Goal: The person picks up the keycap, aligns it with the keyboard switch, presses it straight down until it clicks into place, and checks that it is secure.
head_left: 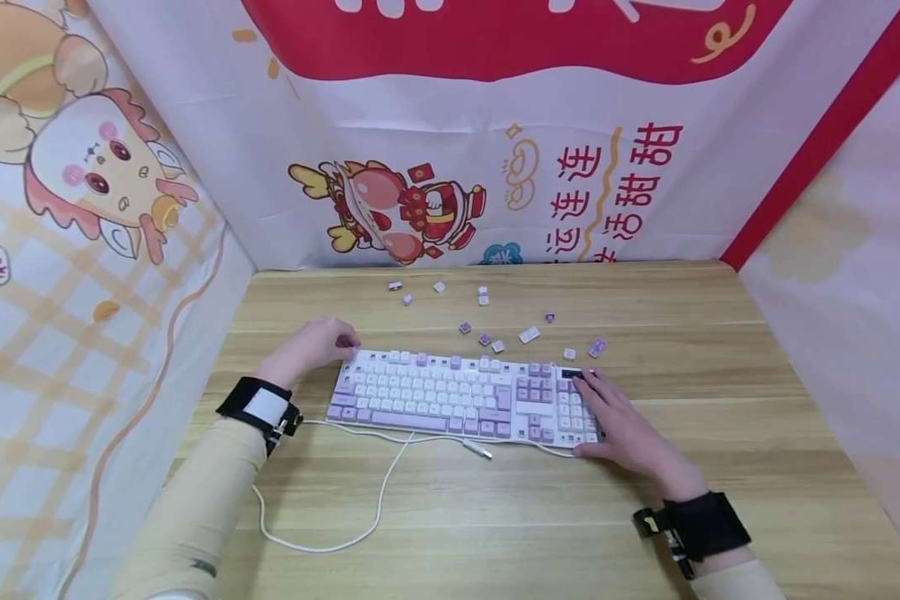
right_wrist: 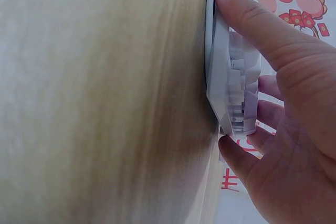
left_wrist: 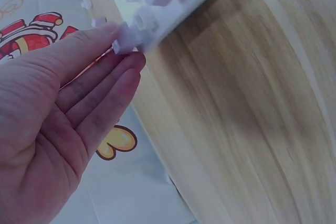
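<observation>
A white and purple keyboard [head_left: 420, 392] lies on the wooden table, several of its key positions bare of caps. My left hand [head_left: 311, 346] is at its far left corner. There the thumb and fingers pinch a small purple keycap [left_wrist: 125, 39], right at the keyboard's corner in the left wrist view. My right hand [head_left: 626, 429] grips the keyboard's right end. Its thumb lies along the near side edge and its fingers reach over the number keys toward the far corner, as the right wrist view shows.
Several loose white and purple keycaps lie behind the keyboard, among them a long white keycap [head_left: 529, 335] and a purple keycap [head_left: 597, 348]. A white cable [head_left: 378, 508] loops across the table in front, its USB plug [head_left: 477, 450] near the keyboard. Printed cloth [head_left: 435, 117] hangs behind.
</observation>
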A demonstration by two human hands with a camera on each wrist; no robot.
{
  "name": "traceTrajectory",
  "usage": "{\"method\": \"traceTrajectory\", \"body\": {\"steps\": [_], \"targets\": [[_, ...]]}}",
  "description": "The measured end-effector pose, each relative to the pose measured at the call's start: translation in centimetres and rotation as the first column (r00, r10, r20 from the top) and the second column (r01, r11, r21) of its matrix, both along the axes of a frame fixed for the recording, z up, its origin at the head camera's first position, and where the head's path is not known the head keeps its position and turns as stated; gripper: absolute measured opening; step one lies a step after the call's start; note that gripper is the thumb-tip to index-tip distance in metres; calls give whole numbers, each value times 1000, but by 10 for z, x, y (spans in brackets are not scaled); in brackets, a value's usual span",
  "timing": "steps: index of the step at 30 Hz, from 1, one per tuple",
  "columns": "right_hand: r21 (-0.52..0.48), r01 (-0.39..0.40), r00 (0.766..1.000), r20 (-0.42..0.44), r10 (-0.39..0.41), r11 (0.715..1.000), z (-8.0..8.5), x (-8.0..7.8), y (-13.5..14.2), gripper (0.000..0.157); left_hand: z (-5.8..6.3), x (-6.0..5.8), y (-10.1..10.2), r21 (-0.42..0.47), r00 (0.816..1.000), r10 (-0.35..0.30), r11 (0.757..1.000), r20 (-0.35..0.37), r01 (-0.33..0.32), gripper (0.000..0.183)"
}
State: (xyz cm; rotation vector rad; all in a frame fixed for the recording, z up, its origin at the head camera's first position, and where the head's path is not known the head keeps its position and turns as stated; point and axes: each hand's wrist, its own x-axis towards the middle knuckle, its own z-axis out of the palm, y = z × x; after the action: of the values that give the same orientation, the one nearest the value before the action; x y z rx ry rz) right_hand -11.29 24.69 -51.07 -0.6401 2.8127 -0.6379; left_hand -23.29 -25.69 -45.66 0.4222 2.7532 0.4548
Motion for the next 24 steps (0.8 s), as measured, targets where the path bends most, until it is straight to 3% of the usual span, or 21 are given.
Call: {"method": "traceTrajectory", "body": {"steps": [6, 12, 18, 24], "targets": [[2, -1, 1000, -5, 1, 1000, 0, 0, 0, 105, 2, -1, 9, -6, 1000, 16, 1000, 11, -16, 19], [-2, 1, 1000, -16, -1, 1000, 0, 0, 1, 105, 3, -9, 20, 9, 1000, -7, 1000, -6, 7, 19], [-4, -1, 1000, -17, 1, 1000, 1, 0, 1, 105, 0, -23, 34, 23, 1000, -16, 1000, -16, 16, 21], [-1, -3, 1000, 0, 3, 1000, 1, 0, 0, 105, -4, -40, 53, 32, 996, 0, 999, -91, 2, 24]]}}
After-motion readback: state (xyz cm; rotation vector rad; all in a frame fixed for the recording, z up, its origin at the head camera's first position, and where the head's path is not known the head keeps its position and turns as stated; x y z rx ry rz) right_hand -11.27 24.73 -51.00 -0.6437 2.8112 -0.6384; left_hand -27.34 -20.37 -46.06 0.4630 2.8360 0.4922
